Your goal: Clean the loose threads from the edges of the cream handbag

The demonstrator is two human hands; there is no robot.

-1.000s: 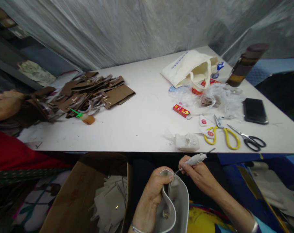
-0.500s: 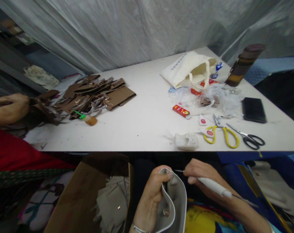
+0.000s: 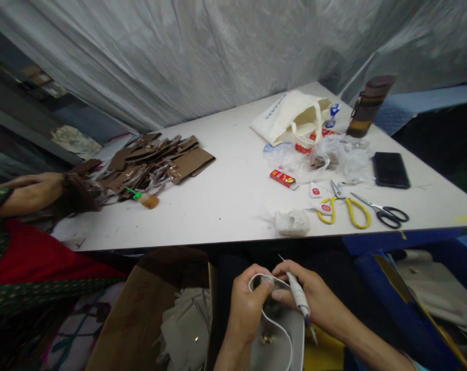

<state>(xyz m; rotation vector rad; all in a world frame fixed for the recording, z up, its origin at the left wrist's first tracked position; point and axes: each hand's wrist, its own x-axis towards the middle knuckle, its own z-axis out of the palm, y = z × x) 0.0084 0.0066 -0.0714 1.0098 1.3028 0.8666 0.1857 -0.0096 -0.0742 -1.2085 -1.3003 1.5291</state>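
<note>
Low in front of me, a light grey leather-like bag piece (image 3: 278, 330) curls open, with a small gold fitting (image 3: 266, 339) on its inside. My left hand (image 3: 244, 305) is closed on its upper edge, thumb on the inner face. My right hand (image 3: 314, 291) pinches the same edge just to the right, its fingers nearly meeting the left ones. Across that right hand lies a thin pointed tool with a white-wrapped handle (image 3: 298, 296); its metal tip points up toward the table edge. The fingertips hide part of the bag's rim.
On the white table (image 3: 225, 190) lie yellow-handled scissors (image 3: 345, 206), black-handled scissors (image 3: 385, 212), a white wrapped block (image 3: 292, 223), a phone (image 3: 391, 170) and a glue bottle (image 3: 145, 200). A co-worker's hand (image 3: 44, 191) touches stacked brown pieces (image 3: 190, 164). A cardboard box (image 3: 128, 309) holds grey pieces.
My right hand has moved left onto the bag's edge, and the tool has swung steeper. The co-worker's hand has shifted right. The whole view has shifted slightly.
</note>
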